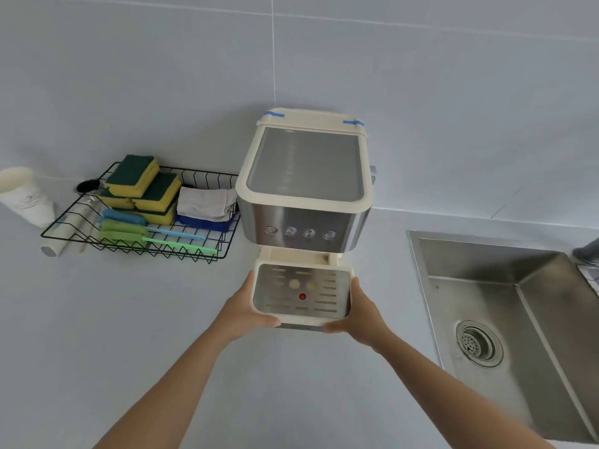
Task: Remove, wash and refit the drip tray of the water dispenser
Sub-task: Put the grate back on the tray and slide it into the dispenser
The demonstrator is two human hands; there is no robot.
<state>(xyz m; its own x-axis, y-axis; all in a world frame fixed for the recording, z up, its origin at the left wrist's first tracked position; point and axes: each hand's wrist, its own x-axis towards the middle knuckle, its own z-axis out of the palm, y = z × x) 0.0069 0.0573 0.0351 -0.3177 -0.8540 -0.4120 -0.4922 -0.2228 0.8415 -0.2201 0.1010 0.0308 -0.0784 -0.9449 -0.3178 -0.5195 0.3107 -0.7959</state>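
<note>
The water dispenser (304, 186) stands on the white counter against the tiled wall, cream and steel with several round buttons on its front. Its drip tray (301, 291), cream with a slotted steel grate and a red float dot, sits at the foot of the machine. My left hand (241, 311) grips the tray's left side and front corner. My right hand (358, 314) grips its right side and front corner. Fingers of both hands curl under the front edge.
A black wire basket (64, 233) left of the dispenser holds sponges (142, 186), a cloth (207, 202) and long-handled brushes (155, 234). A white cup (24, 196) lies at far left. A steel sink (505, 319) with a drain strainer lies to the right.
</note>
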